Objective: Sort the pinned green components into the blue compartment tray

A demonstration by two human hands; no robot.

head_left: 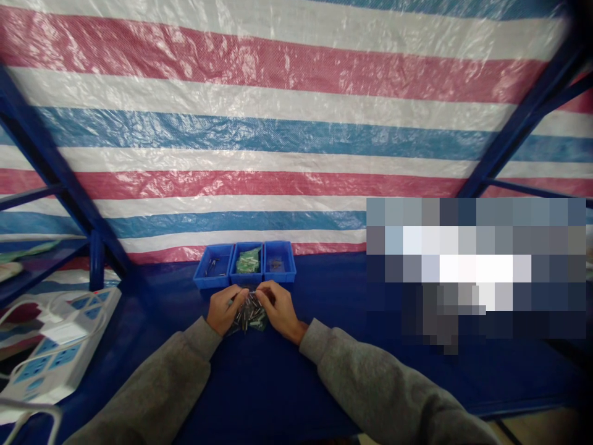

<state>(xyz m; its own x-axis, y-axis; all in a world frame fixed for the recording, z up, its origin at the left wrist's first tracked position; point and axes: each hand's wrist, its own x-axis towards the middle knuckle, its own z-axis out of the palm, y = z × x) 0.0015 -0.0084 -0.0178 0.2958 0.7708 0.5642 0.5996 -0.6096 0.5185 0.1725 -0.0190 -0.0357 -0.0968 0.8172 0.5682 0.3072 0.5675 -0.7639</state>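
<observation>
Only a narrow gap between left hand (223, 309), right hand (280, 311) and bins (245, 245)

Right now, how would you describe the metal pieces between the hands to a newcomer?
On the blue table, find the three blue bins ahead. Just in front, the metal pieces lie heaped between the left hand and right hand, outside any bin.

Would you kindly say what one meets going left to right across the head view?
White power strip → blue bin of metal pins → blue bin of green packets → blue bin of small parts
</observation>
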